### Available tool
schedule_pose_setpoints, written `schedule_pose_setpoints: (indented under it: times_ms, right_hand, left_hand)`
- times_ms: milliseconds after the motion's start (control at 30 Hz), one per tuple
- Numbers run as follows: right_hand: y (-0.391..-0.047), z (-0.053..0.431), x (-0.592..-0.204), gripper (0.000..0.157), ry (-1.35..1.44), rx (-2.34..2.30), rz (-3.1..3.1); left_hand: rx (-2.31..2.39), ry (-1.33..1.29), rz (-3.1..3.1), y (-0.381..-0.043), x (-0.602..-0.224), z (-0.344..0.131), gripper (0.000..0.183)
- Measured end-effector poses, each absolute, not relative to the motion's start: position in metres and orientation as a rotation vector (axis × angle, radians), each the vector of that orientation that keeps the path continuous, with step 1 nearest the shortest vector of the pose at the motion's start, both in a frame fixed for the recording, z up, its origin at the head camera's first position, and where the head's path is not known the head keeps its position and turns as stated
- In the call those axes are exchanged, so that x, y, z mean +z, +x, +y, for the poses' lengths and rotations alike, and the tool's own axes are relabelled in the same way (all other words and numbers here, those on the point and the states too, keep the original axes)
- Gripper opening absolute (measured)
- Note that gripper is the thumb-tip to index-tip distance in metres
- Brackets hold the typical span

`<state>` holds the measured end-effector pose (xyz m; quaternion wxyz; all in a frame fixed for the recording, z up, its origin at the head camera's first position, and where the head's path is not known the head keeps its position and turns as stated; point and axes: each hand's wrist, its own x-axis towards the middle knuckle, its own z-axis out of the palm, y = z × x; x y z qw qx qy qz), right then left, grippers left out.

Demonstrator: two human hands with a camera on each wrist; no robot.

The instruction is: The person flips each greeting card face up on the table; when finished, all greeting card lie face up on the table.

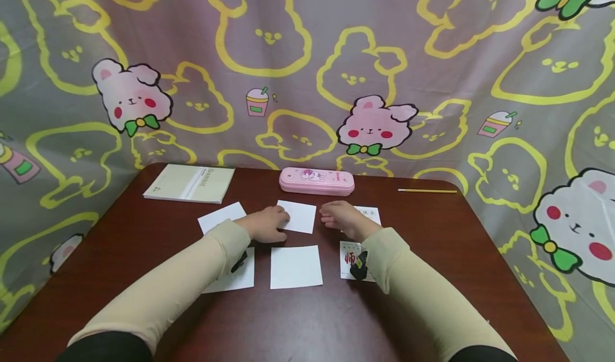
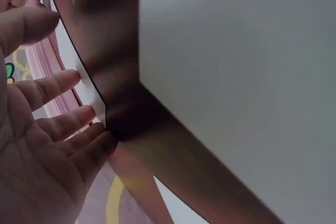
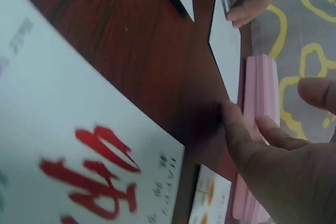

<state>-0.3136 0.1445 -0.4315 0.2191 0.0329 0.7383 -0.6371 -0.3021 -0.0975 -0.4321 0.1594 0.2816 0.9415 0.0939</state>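
My left hand (image 1: pixel 264 225) reaches over the upper middle white card (image 1: pixel 300 217), fingertips resting on its left part. In the left wrist view those fingers are spread and lightly bent against the card (image 2: pixel 95 98). My right hand (image 1: pixel 348 219) is at the same card's right side with nothing in its grasp. In the right wrist view its index fingertip (image 3: pixel 229 109) lies very close to the card's end; whether they touch I cannot tell. Below lies a blank white card (image 1: pixel 296 267). Under the right wrist is a card with red characters (image 1: pixel 348 260), partly hidden.
Two more white cards, the upper one (image 1: pixel 221 218) and the lower one (image 1: pixel 242 274), lie left, partly covered by my arm. A printed card (image 1: pixel 371 214) sits behind my right hand. Notebooks (image 1: pixel 168 183), a pink pencil case (image 1: pixel 317 181) and a yellow pencil (image 1: pixel 427 190) line the table's back.
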Motion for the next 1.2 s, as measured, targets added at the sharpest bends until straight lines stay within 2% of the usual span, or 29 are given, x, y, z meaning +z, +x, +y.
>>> schedule_pose_setpoints:
  times_ms: [500, 733, 1200]
  right_hand:
    - [-0.316, 0.132, -0.426, 0.041, 0.235, -1.933, 1.802]
    - [-0.315, 0.131, -0.43, 0.034, 0.336, -1.92, 1.855]
    - [-0.312, 0.112, -0.439, 0.01, 0.288, -2.082, 1.901]
  left_hand:
    - [0.241, 0.801, 2.736, -0.304, -0.43, -0.092, 0.045]
    - [0.349, 0.777, 2.752, -0.299, -0.433, -0.093, 0.045]
    - [0.618, 0.713, 2.749, -0.296, -0.435, -0.102, 0.053]
